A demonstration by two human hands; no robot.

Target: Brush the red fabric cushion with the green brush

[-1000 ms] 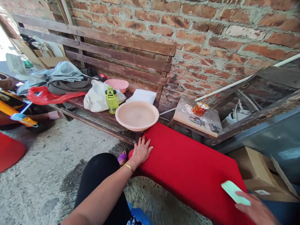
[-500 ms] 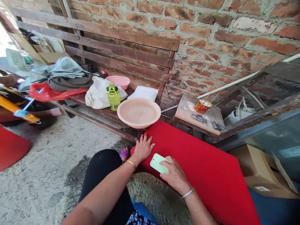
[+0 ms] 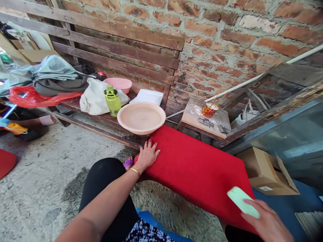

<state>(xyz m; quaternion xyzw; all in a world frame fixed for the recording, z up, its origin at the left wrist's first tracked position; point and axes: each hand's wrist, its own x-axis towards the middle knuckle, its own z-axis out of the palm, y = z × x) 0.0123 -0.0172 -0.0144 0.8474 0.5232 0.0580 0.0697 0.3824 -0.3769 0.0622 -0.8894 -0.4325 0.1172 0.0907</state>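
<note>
Red-covered board (image 3: 196,164), apparently braced at one end

Behind the board rises a brick wall (image 3: 222,20), with a slatted bench (image 3: 151,36) along it, running off past the board's left end. A cardboard box (image 3: 261,164) stands just past the board's right end. The peach basin (image 3: 141,117) rests by the board's far left corner, probably set there for easy reach; whether they touch, I cannot tell. The left hand (image 3: 147,156) lies flat on the board's left end, fingers spread, gripping nothing, presumably for steadiness. The right hand (image 3: 264,216), blurred, clasps a pale-green block (image 3: 239,197) at the board's right end; contact with the cloth is unclear. Gripping only the block's near end likely leaves its remaining length free.
</note>
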